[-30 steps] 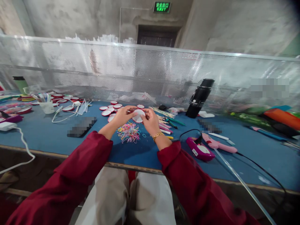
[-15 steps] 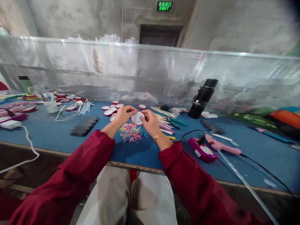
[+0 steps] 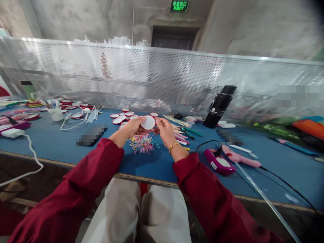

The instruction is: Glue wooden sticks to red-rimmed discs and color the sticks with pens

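Both hands hold one small round white disc with a red rim [image 3: 148,122] above the blue table [image 3: 55,143]. My left hand [image 3: 133,126] cups it from the left and below, fingers curled. My right hand [image 3: 164,130], with a gold bracelet at the wrist, pinches its right edge. Just under the hands lies a heap of small coloured elastic bands [image 3: 141,143]. Several more red-rimmed discs [image 3: 121,117] lie behind the hands.
A black flask [image 3: 219,106] stands at the back right. A purple glue gun [image 3: 219,162] and a pink one [image 3: 240,157] with black cords lie to the right. Coloured sticks [image 3: 181,130], a dark phone [image 3: 91,134], a white cup [image 3: 56,114], a white charger cable [image 3: 27,148]. A perforated metal screen [image 3: 162,81] closes the back.
The disc has been turned so its flat white face points up toward me, and both hands have lifted it slightly. The view has shifted a little.
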`<state>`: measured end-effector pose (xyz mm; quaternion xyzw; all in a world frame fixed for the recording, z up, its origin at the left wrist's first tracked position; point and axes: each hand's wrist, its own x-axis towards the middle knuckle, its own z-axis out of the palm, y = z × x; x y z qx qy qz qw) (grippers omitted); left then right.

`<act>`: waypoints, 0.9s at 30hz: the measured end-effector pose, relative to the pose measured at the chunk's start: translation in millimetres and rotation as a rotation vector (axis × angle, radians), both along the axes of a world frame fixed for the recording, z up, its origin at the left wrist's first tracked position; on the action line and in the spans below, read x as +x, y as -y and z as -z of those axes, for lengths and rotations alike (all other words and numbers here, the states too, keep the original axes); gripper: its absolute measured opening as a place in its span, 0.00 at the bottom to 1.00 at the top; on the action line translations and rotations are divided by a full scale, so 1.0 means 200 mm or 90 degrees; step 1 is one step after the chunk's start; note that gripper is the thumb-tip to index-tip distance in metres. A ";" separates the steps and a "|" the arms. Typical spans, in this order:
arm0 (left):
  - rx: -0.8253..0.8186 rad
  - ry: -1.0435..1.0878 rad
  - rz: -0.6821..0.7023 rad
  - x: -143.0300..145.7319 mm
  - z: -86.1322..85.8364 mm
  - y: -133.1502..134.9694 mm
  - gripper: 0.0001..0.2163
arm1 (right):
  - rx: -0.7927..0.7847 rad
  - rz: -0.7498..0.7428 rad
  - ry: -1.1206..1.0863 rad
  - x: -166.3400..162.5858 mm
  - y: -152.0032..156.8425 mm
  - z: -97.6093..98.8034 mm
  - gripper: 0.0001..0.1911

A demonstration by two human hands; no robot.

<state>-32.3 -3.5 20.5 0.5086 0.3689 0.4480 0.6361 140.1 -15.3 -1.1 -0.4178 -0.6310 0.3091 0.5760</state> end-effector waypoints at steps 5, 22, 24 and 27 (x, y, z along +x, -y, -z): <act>-0.030 0.117 -0.108 -0.04 -0.03 -0.04 0.12 | 0.087 0.115 0.303 0.05 -0.02 0.02 0.08; -0.020 0.149 -0.151 -0.02 -0.02 -0.04 0.11 | 0.083 0.071 0.601 0.00 -0.15 0.17 0.08; -0.023 0.140 -0.148 -0.03 -0.01 -0.04 0.11 | 0.075 0.082 0.564 0.02 -0.15 0.16 0.06; -0.012 0.115 -0.155 -0.03 -0.01 -0.05 0.11 | 0.065 0.079 0.501 0.05 -0.15 0.14 0.08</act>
